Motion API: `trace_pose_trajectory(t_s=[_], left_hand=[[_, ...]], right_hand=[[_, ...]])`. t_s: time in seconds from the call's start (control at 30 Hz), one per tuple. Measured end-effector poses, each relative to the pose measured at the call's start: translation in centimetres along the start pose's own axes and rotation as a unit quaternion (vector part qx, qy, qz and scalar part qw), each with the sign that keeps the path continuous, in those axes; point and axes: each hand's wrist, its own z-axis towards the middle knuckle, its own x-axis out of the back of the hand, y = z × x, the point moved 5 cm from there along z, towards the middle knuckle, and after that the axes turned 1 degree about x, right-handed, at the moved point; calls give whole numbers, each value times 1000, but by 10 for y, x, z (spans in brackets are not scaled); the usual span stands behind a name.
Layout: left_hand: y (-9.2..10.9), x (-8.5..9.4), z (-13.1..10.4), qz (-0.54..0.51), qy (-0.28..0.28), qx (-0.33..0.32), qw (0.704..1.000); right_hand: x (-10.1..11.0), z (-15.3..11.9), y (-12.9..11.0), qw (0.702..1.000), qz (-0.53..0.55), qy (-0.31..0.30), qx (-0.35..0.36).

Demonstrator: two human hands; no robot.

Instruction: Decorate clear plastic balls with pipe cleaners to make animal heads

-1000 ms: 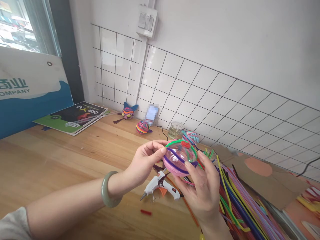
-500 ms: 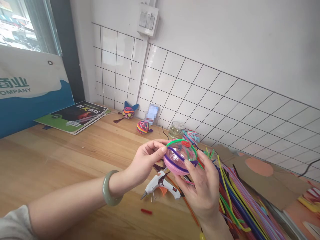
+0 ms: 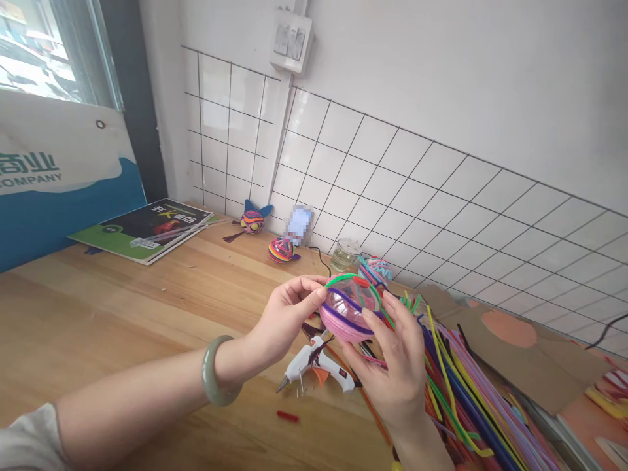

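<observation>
Between my two hands is a clear plastic ball (image 3: 343,303), its lower part wrapped in pink pipe cleaner, with purple and green strands curving over it and a small red piece near the top. My left hand (image 3: 289,311), a jade-green bangle on its wrist, pinches the ball's left edge with thumb and fingertips. Around the right side, my right hand (image 3: 395,356) grips it with fingers bent; its thumb is partly hidden. Below the ball, a white glue gun (image 3: 318,366) lies on the wooden table (image 3: 196,327), nozzle to the left. A short red piece (image 3: 288,416) lies nearer me.
Many coloured pipe cleaners (image 3: 471,379) spread at the right beside brown cardboard (image 3: 530,366). Along the wall stand a blue-eared craft figure (image 3: 252,219), a striped ball (image 3: 281,250), a blurred phone (image 3: 299,224) and a glass jar (image 3: 345,254). A magazine (image 3: 147,229) lies at the left.
The ball has tilted slightly in my hands, and its red piece now shows as a thinner strip. My right hand has shifted a little to the left; my left hand stays nearly still.
</observation>
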Motion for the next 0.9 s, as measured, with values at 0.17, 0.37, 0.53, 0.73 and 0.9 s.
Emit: trace_pose_trajectory(t_s=[0.17,0.37,0.53,0.73,0.9], left_hand=[[-8,4,3,16,26,24,999],[-15,9,5,13,31,38,999],[-11,8,7,-5,23,48,999],[0,11,15,26,4,33,999],[27,10,10,270,-5,-96,958]], right_hand=[[-8,-4,4,999,28,-15,-37],[-12,-6,4,998,4,-30,-46],[-10,-5,4,999,-12,-32,-37],[-10,-6,6,998,-33,-37,-27],[-8,-8,8,996,-78,-36,-2]])
